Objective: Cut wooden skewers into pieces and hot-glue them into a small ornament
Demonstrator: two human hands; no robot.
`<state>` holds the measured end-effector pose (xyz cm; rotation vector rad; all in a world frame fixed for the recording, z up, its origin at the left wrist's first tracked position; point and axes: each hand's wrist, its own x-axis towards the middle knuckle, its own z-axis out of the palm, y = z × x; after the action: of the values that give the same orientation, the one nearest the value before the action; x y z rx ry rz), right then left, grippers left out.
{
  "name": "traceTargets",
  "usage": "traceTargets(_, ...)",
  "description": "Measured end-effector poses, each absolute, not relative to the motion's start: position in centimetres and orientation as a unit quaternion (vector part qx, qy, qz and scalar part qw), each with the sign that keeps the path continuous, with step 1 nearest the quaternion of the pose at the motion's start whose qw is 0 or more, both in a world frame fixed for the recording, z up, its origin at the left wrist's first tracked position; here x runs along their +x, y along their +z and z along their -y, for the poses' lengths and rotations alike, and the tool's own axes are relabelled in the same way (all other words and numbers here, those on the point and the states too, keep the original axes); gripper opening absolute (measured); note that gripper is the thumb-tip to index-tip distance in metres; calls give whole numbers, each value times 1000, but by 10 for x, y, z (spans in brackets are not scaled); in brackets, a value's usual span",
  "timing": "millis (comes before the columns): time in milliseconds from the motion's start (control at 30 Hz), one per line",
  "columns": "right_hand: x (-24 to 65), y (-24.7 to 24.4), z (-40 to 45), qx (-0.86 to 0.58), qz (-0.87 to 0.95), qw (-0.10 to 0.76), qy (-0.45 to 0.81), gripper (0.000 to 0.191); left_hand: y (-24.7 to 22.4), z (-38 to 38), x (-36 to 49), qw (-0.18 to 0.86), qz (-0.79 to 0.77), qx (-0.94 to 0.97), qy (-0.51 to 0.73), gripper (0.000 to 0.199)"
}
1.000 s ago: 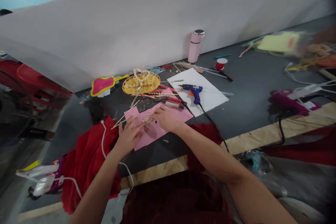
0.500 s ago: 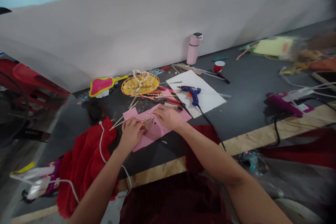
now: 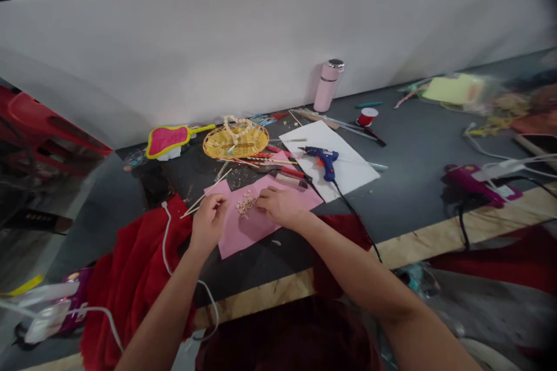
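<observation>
A small heap of pale, light-brown bits lies on a pink sheet; their exact kind is too small to tell. My left hand hovers at the sheet's left edge, apart from the heap, its fingers loosely curled with a gap to the thumb and nothing visible between them. On the heap's right side, my right hand has its fingertips bunched together at the bits. Whatever those fingers may hold is hidden. Thin wooden sticks lie just beyond my left hand.
Behind the sheet stand a yellow wicker basket and several tools. A blue glue gun rests on white paper, its cord running to the table edge. A pink bottle stands by the partition. Red cloth lies at the left.
My left hand has drawn back leftward from the bits, leaving the heap more exposed. The right hand stays beside it. The whole view has shifted slightly.
</observation>
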<state>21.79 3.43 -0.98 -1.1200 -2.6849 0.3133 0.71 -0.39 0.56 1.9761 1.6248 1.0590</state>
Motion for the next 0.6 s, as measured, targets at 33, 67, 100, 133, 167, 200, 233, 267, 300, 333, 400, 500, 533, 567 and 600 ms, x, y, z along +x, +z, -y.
traceTargets(33,216,-11,-35,-379,914,106,101,19,4,5,5,233,-579,659,421,15)
traceTargets(67,214,-13,-35,-376,915,109,95,19,2,7,4,282,-574,617,458,15)
traceTargets(100,212,-15,-36,-375,915,115,91,20,-1,8,3,325,-567,583,483,14)
traceTargets(133,211,-17,-37,-375,914,126,91,19,-3,9,2,357,-562,558,496,14)
traceTargets(167,210,-18,-37,-378,910,143,98,18,-6,10,1,375,-561,546,496,14)
traceTargets(200,210,-18,-38,-384,901,166,113,17,-8,11,0,377,-567,550,484,13)
traceTargets(233,210,-18,-38,-393,888,196,135,16,-10,11,-1,366,-575,565,465,13)
traceTargets(267,210,-17,-38,-407,870,230,159,15,-12,11,-1,347,-581,589,442,12)
traceTargets(300,211,-16,-38,-421,848,265,181,15,-14,10,-1,325,-584,615,417,12)
traceTargets(333,211,-14,-38,-433,826,300,199,15,-16,10,-1,306,-583,640,396,11)
traceTargets(400,213,-11,-38,-445,790,358,221,17,-19,8,0,284,-575,671,371,12)
traceTargets(500,212,-9,-37,-426,772,407,238,20,-21,7,0,275,-551,692,377,17)
traceTargets(533,211,-9,-35,-413,774,414,243,21,-21,6,0,273,-542,694,387,19)
traceTargets(567,209,-10,-34,-399,778,417,251,22,-20,7,0,273,-533,694,398,20)
traceTargets(600,206,-10,-31,-384,782,416,260,23,-19,7,0,278,-528,691,409,20)
